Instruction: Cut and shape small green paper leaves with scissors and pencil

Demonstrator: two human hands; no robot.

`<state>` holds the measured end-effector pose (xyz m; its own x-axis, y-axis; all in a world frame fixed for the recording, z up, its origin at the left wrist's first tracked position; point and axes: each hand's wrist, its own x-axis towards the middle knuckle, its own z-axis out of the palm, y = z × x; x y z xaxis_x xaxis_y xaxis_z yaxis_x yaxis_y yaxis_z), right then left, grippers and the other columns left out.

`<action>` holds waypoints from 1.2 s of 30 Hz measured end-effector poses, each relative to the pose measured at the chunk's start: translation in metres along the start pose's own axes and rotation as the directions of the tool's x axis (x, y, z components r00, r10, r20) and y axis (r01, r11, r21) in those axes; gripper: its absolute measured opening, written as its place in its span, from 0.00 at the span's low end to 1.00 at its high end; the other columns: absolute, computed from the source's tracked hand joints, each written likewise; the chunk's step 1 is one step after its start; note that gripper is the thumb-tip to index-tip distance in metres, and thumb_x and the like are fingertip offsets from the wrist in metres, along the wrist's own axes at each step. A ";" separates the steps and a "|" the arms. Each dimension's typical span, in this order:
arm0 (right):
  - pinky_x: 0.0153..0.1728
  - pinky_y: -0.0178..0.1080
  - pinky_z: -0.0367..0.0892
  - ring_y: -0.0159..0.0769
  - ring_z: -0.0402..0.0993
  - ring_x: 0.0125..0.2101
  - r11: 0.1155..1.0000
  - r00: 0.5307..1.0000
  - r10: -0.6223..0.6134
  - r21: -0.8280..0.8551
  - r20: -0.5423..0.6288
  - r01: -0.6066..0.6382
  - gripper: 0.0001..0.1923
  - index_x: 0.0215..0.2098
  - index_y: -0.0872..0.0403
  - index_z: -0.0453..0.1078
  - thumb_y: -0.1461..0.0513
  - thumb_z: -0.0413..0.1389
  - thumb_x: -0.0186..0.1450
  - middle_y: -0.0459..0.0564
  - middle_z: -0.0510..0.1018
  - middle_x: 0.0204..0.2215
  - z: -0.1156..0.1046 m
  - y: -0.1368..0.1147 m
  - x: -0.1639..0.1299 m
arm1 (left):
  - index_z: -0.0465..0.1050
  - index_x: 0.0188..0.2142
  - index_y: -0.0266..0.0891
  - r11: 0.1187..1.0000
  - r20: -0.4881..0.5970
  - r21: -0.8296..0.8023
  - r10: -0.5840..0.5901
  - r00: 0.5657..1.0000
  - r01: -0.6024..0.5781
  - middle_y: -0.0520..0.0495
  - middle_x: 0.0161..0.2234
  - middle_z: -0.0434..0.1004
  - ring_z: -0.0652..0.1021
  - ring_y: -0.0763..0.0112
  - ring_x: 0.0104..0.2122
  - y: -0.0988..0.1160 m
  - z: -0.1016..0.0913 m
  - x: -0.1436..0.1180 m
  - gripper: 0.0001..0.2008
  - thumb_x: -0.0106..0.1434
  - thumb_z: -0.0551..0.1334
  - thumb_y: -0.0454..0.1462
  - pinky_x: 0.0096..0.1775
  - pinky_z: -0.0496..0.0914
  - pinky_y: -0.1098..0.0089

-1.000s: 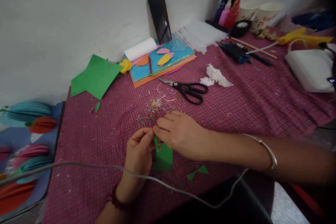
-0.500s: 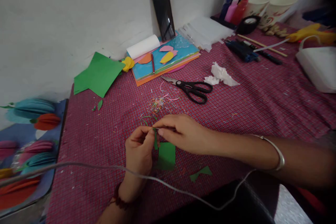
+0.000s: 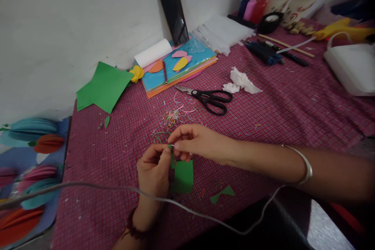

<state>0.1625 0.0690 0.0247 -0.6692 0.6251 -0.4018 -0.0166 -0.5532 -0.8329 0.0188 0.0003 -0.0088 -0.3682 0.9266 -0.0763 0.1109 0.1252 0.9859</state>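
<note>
My left hand pinches a narrow green paper strip between thumb and forefinger, those fingers pressed together. At three o'clock to it, my right hand curves in, thumb and forefinger close together by the strip's top end, where something small and pale shows; I cannot tell whether they grip anything. From the strip, a green paper piece lies on the worktop at five o'clock, paper clippings at twelve, and black-handled scissors at one.
</note>
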 end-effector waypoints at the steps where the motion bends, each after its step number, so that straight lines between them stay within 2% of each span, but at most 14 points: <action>1: 0.20 0.26 0.62 0.22 0.66 0.17 1.000 1.000 -0.010 -0.011 -0.001 0.010 0.07 0.32 0.58 0.65 0.73 0.51 0.62 0.39 0.70 0.17 -0.001 0.001 0.002 | 0.74 0.25 0.38 1.000 0.003 0.020 -0.004 1.000 0.004 0.54 0.20 0.71 0.68 0.77 0.20 0.001 0.000 -0.001 0.06 0.56 0.64 0.38 0.23 0.63 0.77; 6: 0.17 0.27 0.61 0.23 0.63 0.14 0.988 0.999 -0.052 -0.147 -0.013 0.049 0.08 0.27 0.56 0.62 0.73 0.52 0.59 0.37 0.67 0.13 -0.003 0.009 0.009 | 0.74 0.24 0.38 0.993 0.026 0.114 0.021 0.999 -0.024 0.53 0.19 0.72 0.68 0.77 0.19 0.009 0.004 -0.004 0.04 0.53 0.64 0.36 0.22 0.63 0.77; 10: 0.20 0.27 0.60 0.23 0.63 0.19 0.914 0.975 -0.222 -0.354 -0.020 0.201 0.06 0.25 0.57 0.64 0.72 0.53 0.55 0.39 0.68 0.17 -0.006 0.013 0.008 | 0.74 0.23 0.38 0.988 0.043 0.150 0.025 0.999 -0.031 0.54 0.18 0.71 0.68 0.77 0.19 0.011 0.004 -0.005 0.03 0.51 0.65 0.35 0.22 0.62 0.78; 14: 0.24 0.29 0.58 0.25 0.65 0.23 0.727 0.907 -0.421 -0.597 0.001 0.338 0.04 0.28 0.57 0.68 0.70 0.53 0.55 0.42 0.71 0.21 -0.007 0.016 0.004 | 0.73 0.24 0.38 0.996 0.031 0.066 -0.056 0.998 0.054 0.56 0.17 0.67 0.64 0.80 0.17 0.005 0.001 -0.004 0.06 0.53 0.65 0.38 0.19 0.59 0.78; 19: 0.26 0.31 0.57 0.27 0.66 0.25 0.500 0.841 -0.536 -0.776 0.072 0.385 0.05 0.30 0.56 0.69 0.68 0.51 0.57 0.43 0.74 0.25 -0.006 0.016 0.000 | 0.71 0.25 0.38 0.983 0.078 -0.056 -0.169 0.983 0.174 0.58 0.15 0.64 0.60 0.82 0.14 0.003 0.002 -0.003 0.07 0.54 0.64 0.40 0.17 0.56 0.79; 25: 0.32 0.34 0.59 0.32 0.68 0.31 0.106 0.725 -0.622 -0.886 0.296 0.452 0.07 0.32 0.56 0.67 0.69 0.48 0.61 0.48 0.74 0.30 -0.007 0.018 0.002 | 0.68 0.24 0.38 0.946 0.117 -0.179 -0.253 0.960 0.272 0.58 0.15 0.64 0.62 0.81 0.14 0.009 0.006 -0.001 0.09 0.50 0.66 0.39 0.17 0.56 0.78; 28: 0.34 0.36 0.60 0.34 0.67 0.32 -0.045 0.659 -0.651 -0.886 0.377 0.462 0.08 0.33 0.56 0.68 0.69 0.47 0.63 0.49 0.74 0.30 -0.008 0.020 0.003 | 0.67 0.22 0.38 0.929 0.168 -0.197 -0.282 0.945 0.312 0.59 0.14 0.62 0.61 0.81 0.14 0.010 0.004 0.001 0.08 0.50 0.65 0.38 0.17 0.54 0.77; 32: 0.35 0.37 0.60 0.35 0.67 0.32 -0.165 0.577 -0.675 -0.857 0.460 0.489 0.08 0.33 0.57 0.69 0.68 0.48 0.65 0.49 0.73 0.30 -0.010 0.021 0.003 | 0.66 0.21 0.38 0.890 0.236 -0.241 -0.333 0.913 0.387 0.59 0.13 0.61 0.61 0.81 0.13 0.013 0.001 0.002 0.09 0.50 0.65 0.37 0.17 0.54 0.77; 36: 0.35 0.38 0.61 0.35 0.67 0.32 -0.190 0.563 -0.663 -0.838 0.494 0.512 0.09 0.34 0.58 0.70 0.67 0.48 0.66 0.50 0.74 0.31 -0.012 0.020 0.003 | 0.68 0.23 0.37 0.850 0.290 -0.285 -0.364 0.885 0.443 0.57 0.15 0.63 0.62 0.81 0.15 0.015 -0.001 0.003 0.08 0.50 0.66 0.37 0.18 0.55 0.77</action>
<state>0.1691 0.0665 0.0021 -0.7324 0.4466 0.5140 0.2831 0.8862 -0.3667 0.0181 0.0047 0.0064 -0.0987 0.8775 -0.4694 -0.3317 0.4157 0.8469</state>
